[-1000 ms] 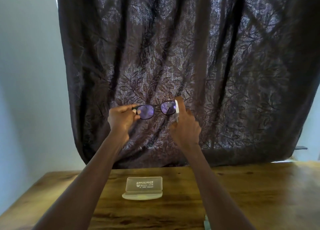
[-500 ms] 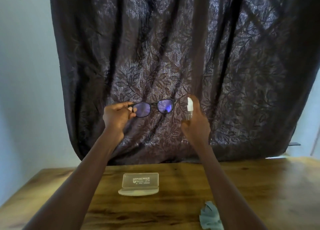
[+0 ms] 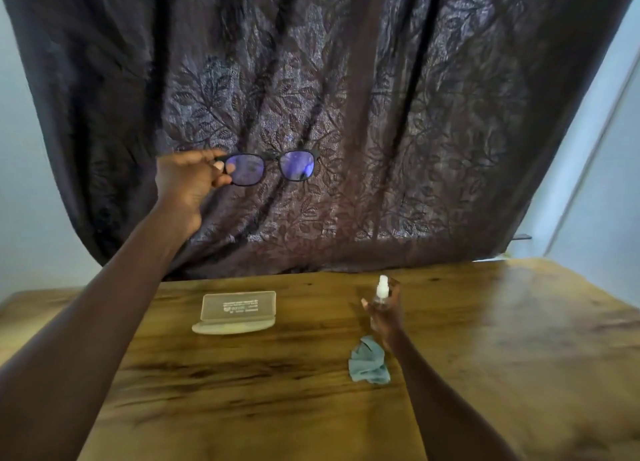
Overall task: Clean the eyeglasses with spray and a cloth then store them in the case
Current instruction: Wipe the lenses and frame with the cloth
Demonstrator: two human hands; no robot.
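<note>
Left hand (image 3: 188, 180) pinches the eyeglasses (image 3: 273, 167) by one corner at eleven o'clock, sparing the lenses smudges, while right hand (image 3: 386, 316), curled round the spray bottle (image 3: 382, 289) at five o'clock, hangs near the cloth (image 3: 369, 360), probably to swap.

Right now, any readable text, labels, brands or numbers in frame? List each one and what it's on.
On the case lid: a few lines of pale print and a small logo, too blurred to read.
On the spray bottle: no label can be made out.
On the eyeglasses and the cloth: no markings visible.
Nothing in frame is legible enough to quote.
</note>
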